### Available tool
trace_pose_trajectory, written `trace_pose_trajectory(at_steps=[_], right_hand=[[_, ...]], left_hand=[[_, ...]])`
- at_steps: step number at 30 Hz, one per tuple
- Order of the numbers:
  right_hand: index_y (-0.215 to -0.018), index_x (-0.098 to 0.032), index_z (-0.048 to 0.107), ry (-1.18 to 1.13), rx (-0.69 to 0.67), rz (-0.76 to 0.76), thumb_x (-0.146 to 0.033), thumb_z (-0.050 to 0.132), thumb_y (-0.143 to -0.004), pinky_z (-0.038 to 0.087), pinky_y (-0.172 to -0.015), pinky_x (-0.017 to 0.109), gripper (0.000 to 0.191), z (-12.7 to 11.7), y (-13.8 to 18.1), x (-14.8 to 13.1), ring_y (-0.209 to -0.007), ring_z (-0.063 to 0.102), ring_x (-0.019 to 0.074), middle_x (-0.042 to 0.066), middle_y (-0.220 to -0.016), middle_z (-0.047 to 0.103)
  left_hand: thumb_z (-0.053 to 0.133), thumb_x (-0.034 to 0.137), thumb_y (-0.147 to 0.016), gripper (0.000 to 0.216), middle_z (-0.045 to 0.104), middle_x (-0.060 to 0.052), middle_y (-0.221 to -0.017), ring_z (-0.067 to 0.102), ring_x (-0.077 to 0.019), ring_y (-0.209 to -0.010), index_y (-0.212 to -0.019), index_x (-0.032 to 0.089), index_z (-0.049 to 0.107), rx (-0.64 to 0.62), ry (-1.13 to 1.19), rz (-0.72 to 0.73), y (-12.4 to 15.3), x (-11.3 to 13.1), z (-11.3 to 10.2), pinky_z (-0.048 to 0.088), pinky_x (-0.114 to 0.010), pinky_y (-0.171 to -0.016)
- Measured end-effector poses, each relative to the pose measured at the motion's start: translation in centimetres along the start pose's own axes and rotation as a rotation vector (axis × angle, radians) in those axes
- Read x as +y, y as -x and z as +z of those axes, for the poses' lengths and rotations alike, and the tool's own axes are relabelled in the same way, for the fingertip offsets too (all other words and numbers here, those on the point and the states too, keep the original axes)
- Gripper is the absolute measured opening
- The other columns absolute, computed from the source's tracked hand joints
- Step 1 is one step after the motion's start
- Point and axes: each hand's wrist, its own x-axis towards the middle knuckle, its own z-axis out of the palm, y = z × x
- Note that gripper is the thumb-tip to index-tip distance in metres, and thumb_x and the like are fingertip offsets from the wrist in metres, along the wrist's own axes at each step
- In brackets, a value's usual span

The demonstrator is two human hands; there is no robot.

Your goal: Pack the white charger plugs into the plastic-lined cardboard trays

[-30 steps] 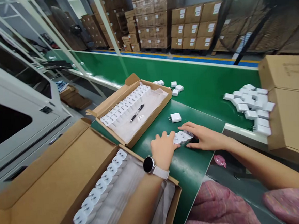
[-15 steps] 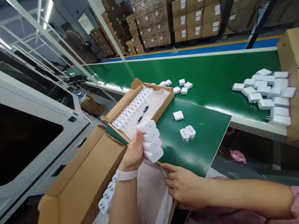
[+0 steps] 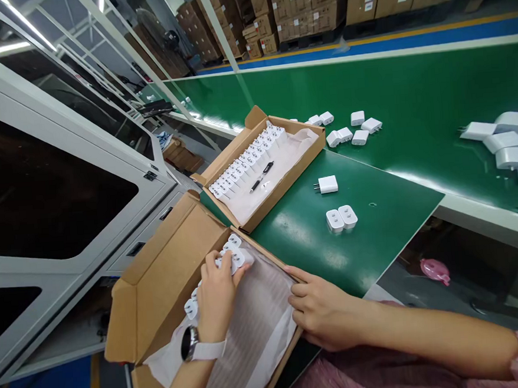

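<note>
My left hand [image 3: 216, 294], with a watch on its wrist, is closed around white plug chargers [image 3: 240, 258] inside the near cardboard box [image 3: 164, 271]. Their prongs point up, and my fingers hide part of them. Other white chargers [image 3: 191, 308] stand along the same side of this box, next to a white foam liner [image 3: 260, 309]. With fingers bent over the box's right edge, my right hand [image 3: 324, 310] grips the wall. On the green board, a pair of chargers [image 3: 341, 218] stands prongs up, and a single charger [image 3: 328, 184] lies on its side.
Beyond is a second open box [image 3: 280, 190] with rows of chargers and a pen [image 3: 262, 177]. Loose chargers [image 3: 358, 137] lie on the green conveyor belt [image 3: 420, 88], with a larger pile [image 3: 515, 146] at right. A white machine [image 3: 119, 162] stands at left.
My left hand has turned over and lowered its row of chargers from above the near box into it. My right hand stays on the box edge. The view has shifted.
</note>
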Motion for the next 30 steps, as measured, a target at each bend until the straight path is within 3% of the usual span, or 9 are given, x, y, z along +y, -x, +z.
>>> trace_pose_trajectory(at_steps=[3, 6, 8, 10, 14, 17, 23, 26, 30], right_hand=[[-0.077, -0.017, 0.069, -0.069, 0.036, -0.025, -0.032, 0.060, -0.081, 0.012, -0.121, 0.057, 0.018, -0.5, 0.4, -0.1, -0.077, 0.057, 0.0216, 0.005, -0.073, 0.065], [-0.093, -0.019, 0.070, -0.269, 0.186, -0.126, -0.033, 0.056, -0.088, 0.030, -0.115, 0.051, 0.020, -2.9, 1.7, 1.6, -0.092, 0.060, 0.0207, 0.006, -0.090, 0.068], [-0.107, -0.021, 0.068, -0.328, 0.370, -0.020, -0.026, 0.051, -0.093, 0.045, -0.102, 0.043, 0.023, -5.4, 2.9, 4.5, -0.100, 0.059, 0.0200, 0.008, -0.103, 0.067], [-0.115, -0.020, 0.065, -0.220, 0.526, 0.254, -0.018, 0.046, -0.094, 0.050, -0.089, 0.041, 0.029, -7.9, 4.1, 9.0, -0.102, 0.057, 0.0223, 0.011, -0.107, 0.065], [-0.124, -0.024, 0.064, 0.069, 0.262, 0.500, -0.020, 0.060, -0.084, 0.044, -0.092, 0.052, 0.040, -10.4, 5.3, 18.6, -0.108, 0.052, 0.0313, 0.013, -0.118, 0.061], [-0.119, -0.025, 0.067, 0.080, 0.093, 0.543, -0.025, 0.066, -0.081, 0.040, -0.094, 0.054, 0.038, -10.6, 6.1, 21.8, -0.110, 0.049, 0.0343, 0.012, -0.118, 0.062], [-0.109, -0.020, 0.059, -0.272, 0.385, 0.766, -0.035, 0.069, -0.080, 0.047, -0.072, 0.035, 0.035, -10.0, 11.4, 17.1, -0.077, 0.055, 0.0193, 0.004, -0.091, 0.064], [-0.116, -0.020, 0.054, -0.573, 0.398, 0.745, -0.033, 0.067, -0.082, 0.049, -0.071, 0.033, 0.039, -8.9, 12.8, 14.5, -0.071, 0.055, 0.0154, 0.000, -0.083, 0.060], [-0.132, -0.021, 0.044, -0.788, 0.454, 0.611, -0.017, 0.059, -0.079, 0.052, -0.077, 0.035, 0.055, -6.9, 11.2, 13.4, -0.078, 0.056, 0.0135, 0.004, -0.103, 0.057]], left_hand=[[0.046, 0.056, -0.093, 0.050, 0.033, -0.018, -0.155, 0.052, -0.0372, -0.121, -0.130, 0.026, 0.059, 0.210, -0.077, -0.002, -0.3, 1.0, 2.7, 0.051, -0.033, -0.058], [0.051, 0.058, -0.091, 0.060, 0.034, -0.019, -0.156, 0.053, -0.0400, -0.118, -0.139, 0.024, 0.052, 0.343, -0.122, 0.020, -0.4, 0.7, 3.9, 0.053, -0.040, -0.063], [0.056, 0.057, -0.088, 0.063, 0.045, -0.022, -0.149, 0.055, -0.0405, -0.114, -0.138, 0.019, 0.053, 0.419, -0.115, 0.073, -0.4, 0.4, 3.6, 0.054, -0.046, -0.072], [0.060, 0.050, -0.088, 0.059, 0.053, -0.022, -0.139, 0.056, -0.0385, -0.113, -0.135, 0.016, 0.053, 0.487, -0.019, 0.169, -0.9, 0.8, 2.4, 0.053, -0.049, -0.084], [0.058, 0.034, -0.092, 0.041, 0.058, -0.016, -0.131, 0.056, -0.0289, -0.119, -0.129, 0.016, 0.053, 0.446, 0.325, 0.395, -3.3, 4.4, -1.0, 0.048, -0.043, -0.100], [0.053, 0.037, -0.095, 0.038, 0.058, -0.013, -0.131, 0.058, -0.0256, -0.120, -0.128, 0.019, 0.052, 0.260, 0.457, 0.486, -5.3, 8.3, -2.4, 0.051, -0.040, -0.098], [0.064, 0.053, -0.084, 0.074, 0.036, -0.017, -0.152, 0.048, -0.0343, -0.133, -0.145, 0.022, 0.036, -0.139, 0.518, 0.524, -7.2, 13.8, -2.2, 0.056, -0.042, -0.089], [0.074, 0.053, -0.077, 0.086, 0.034, -0.021, -0.150, 0.044, -0.0379, -0.135, -0.146, 0.020, 0.034, -0.188, 0.529, 0.590, -7.8, 15.8, -2.1, 0.054, -0.045, -0.091], [0.078, 0.050, -0.073, 0.079, 0.044, -0.017, -0.136, 0.051, -0.0349, -0.124, -0.138, 0.021, 0.043, -0.174, 0.563, 0.632, -8.4, 18.2, -2.1, 0.054, -0.042, -0.087]])
